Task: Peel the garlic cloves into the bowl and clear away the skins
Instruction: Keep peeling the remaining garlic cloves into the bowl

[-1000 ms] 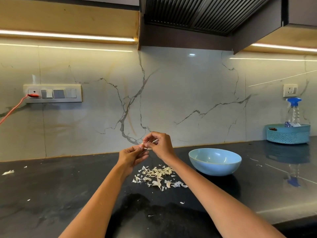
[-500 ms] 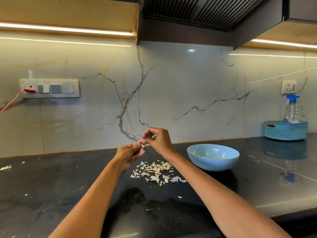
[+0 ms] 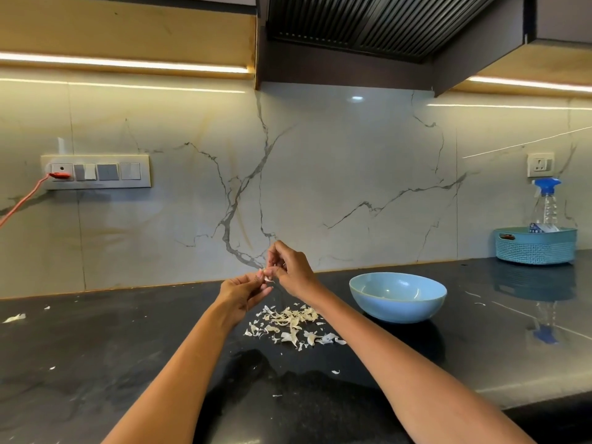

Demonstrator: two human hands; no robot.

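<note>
Black stone: the desk [image 3: 96,363] under me is dark and glossy, and the pale skins show up plainly on it.
Clove: a small garlic clove [image 3: 267,277] is up in the air between my fingertips, above the desk and left of the bowl.
My left hand [image 3: 242,291]: fingers curled, pinching the clove from below.
My right hand [image 3: 290,267]: fingers bent close, picking at the clove's skin from above.
Done: a heap of skins [image 3: 290,323] lies on the desk just below my hands, so I judge several cloves are already peeled.
Bowl: the blue bowl [image 3: 397,310] stands to the right of the heap; I cannot tell from here how many cloves lie inside.
Left: finishing this clove, dropping it in the bowl, then gathering the heap and the stray flakes [image 3: 14,318] scattered far left and near the front.
Room: open desk on both sides; the bowl is near my right forearm, so a wide sweep could knock it.
Edges: wall behind, desk's front edge low at right; the teal basket [image 3: 535,248] sits well apart.
</note>
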